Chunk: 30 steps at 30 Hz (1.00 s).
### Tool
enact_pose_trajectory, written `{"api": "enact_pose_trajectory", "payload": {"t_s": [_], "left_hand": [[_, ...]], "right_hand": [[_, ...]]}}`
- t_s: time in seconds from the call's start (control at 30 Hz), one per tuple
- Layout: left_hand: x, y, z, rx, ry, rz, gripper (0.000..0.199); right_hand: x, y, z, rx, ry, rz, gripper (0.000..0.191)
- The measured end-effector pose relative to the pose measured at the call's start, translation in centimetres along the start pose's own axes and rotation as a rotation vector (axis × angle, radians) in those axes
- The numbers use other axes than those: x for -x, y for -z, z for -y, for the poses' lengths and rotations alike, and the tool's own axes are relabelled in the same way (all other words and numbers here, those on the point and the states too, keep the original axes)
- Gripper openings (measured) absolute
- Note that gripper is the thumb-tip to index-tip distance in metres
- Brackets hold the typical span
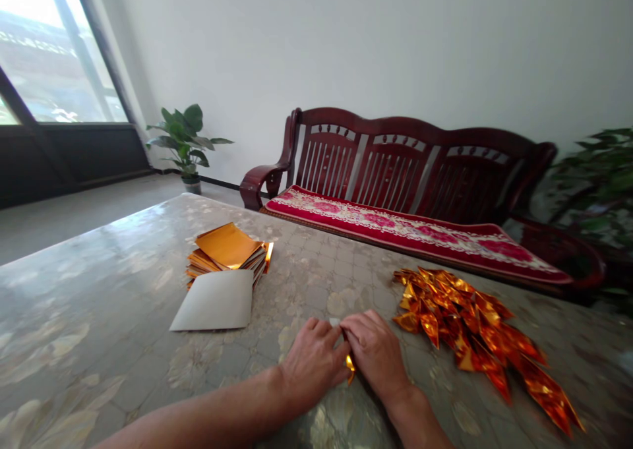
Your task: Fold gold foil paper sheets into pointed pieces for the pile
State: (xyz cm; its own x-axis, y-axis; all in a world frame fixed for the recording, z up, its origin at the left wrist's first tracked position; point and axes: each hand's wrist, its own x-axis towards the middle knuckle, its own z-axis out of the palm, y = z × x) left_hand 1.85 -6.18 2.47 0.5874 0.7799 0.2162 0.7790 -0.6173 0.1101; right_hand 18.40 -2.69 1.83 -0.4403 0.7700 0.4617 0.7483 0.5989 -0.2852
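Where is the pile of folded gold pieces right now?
In the head view, the pile of folded gold pieces lies on the table just right of the right hand, in front of the red bench cushion.

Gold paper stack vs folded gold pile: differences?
The gold paper stack is flat sheets, the folded gold pile loose pointed pieces. The stack lies by the left hand, the pile by the right hand. The stack is paler, the pile more orange. Both are metallic paper on one table.

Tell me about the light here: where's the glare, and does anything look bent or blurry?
In the head view, the window is blown out, glare streaks the glossy table cover, wide-angle distortion bows the wooden bench, and the gold foil pieces look slightly soft.
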Motion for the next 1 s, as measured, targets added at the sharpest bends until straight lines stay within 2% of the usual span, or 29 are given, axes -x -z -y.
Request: {"api": "enact_pose_trajectory", "payload": {"t_s": [0.5,1.0], "left_hand": [[-0.07,0.05,0.15,-0.005,-0.015,-0.003,0.034],[-0.02,0.30,0.27,-0.006,-0.004,-0.003,0.037]], "right_hand": [[0.55,-0.19,-0.89,0.124,0.105,-0.093,0.032],[0.54,-0.46,-0.77,0.225,0.123,-0.084,0.035]]}}
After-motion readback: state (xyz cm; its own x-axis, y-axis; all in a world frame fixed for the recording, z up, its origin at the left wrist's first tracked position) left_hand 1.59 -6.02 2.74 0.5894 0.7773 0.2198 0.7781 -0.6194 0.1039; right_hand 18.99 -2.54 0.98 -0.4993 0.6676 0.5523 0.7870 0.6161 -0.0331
